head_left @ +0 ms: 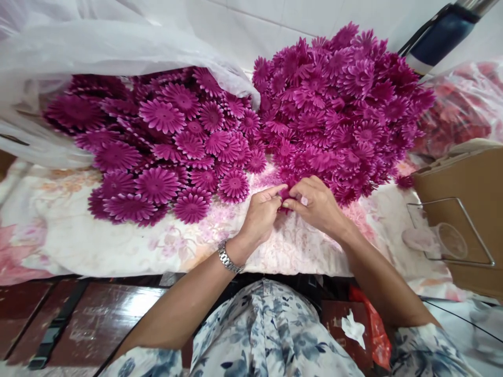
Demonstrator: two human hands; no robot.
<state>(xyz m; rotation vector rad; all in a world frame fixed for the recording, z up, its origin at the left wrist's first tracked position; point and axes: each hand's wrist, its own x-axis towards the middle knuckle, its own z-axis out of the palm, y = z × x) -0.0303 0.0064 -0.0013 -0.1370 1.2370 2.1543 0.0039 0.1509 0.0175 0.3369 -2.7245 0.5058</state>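
My left hand (264, 210) and my right hand (315, 203) meet at the front of the table, fingers pinched together. Between their fingertips is a small purple artificial flower (285, 196), partly hidden by the fingers. Just beyond my right hand rises a big heap of layered purple artificial flowers (334, 104). To the left, flat purple petal pieces (157, 184) with pale edges spill from a white plastic bag (157, 44). A metal-band watch (230, 256) is on my left wrist.
A floral cloth (110, 246) covers the table. At the right stand a cardboard box (463, 209), a bent wire frame (477, 230) and a clear plastic cup (451, 241). A dark blue bottle (440, 39) leans at the back right, near a bag of red flowers (459, 112).
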